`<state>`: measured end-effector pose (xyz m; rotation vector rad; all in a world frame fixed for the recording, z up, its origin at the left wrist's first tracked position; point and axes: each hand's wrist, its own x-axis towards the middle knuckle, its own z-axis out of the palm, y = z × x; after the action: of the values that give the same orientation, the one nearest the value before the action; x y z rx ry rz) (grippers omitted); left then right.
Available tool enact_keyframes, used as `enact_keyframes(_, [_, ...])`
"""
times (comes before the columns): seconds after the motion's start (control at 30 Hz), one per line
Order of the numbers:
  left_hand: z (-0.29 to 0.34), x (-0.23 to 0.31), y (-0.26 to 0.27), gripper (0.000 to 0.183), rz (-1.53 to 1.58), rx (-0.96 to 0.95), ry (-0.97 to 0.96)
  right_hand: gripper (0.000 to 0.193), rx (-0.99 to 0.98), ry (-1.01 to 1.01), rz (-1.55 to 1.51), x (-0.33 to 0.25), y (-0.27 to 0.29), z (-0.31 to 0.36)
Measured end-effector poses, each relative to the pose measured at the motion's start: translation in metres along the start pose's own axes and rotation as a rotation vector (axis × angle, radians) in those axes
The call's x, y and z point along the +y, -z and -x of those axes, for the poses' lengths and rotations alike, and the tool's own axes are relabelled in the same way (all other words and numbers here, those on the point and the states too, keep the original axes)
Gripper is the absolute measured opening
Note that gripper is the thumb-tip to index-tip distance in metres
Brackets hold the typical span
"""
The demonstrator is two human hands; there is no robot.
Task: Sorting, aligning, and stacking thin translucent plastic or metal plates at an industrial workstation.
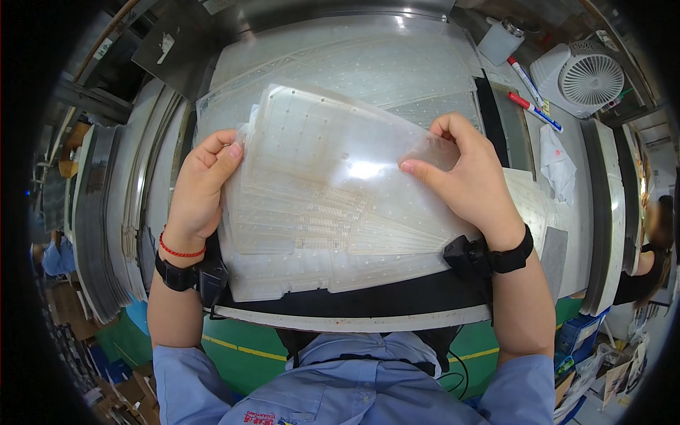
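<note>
Several thin, see-through plastic sheets [319, 142] with rows of small dots lie fanned out between my hands, tilted above the bench. My left hand [205, 177] pinches their left edge between thumb and fingers. At the right edge, my right hand [471, 173] grips the sheets, thumb on top and fingers curled behind. Comb-like rows of slots show along the lower edges of the fan. Under and behind them, larger clear sheets [354, 53] are spread over the bench. How many sheets each hand holds is hard to tell.
A white fan [588, 79], a bottle with a metal top [501, 41], a red marker [525, 101] and a crumpled white cloth [557, 163] are at the right. Stacked boards [106, 212] stand at the left. The bench's front edge [354, 322] runs before me.
</note>
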<state>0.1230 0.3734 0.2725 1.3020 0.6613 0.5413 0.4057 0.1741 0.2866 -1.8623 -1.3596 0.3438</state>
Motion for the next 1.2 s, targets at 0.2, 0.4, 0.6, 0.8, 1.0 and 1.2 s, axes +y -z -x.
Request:
enact_keyframes(0.2, [0.000,0.003,-0.006,0.035,-0.001,0.021,-0.019,0.043,0.001,0.017,0.012,0.000,-0.002,0.001])
enact_keyframes(0.4, [-0.001,-0.004,0.011,0.034,-0.186,0.073,-0.133,0.042,0.016,0.055,0.008,-0.002,-0.001,0.002])
enact_keyframes(0.6, [0.004,0.004,0.001,0.043,-0.186,0.048,-0.205,0.040,0.032,0.120,-0.015,-0.006,0.000,0.004])
enact_keyframes(0.8, [0.010,-0.002,0.001,0.047,-0.040,-0.128,-0.042,0.039,0.125,0.283,0.016,-0.005,-0.004,0.003])
enact_keyframes(1.0, [0.005,0.015,0.001,0.027,-0.275,-0.059,0.140,0.040,0.083,0.192,-0.005,-0.010,0.003,0.007])
enact_keyframes(1.2, [0.006,0.006,-0.015,0.020,-0.233,0.027,-0.108,0.040,0.095,0.207,-0.023,-0.015,0.005,0.007])
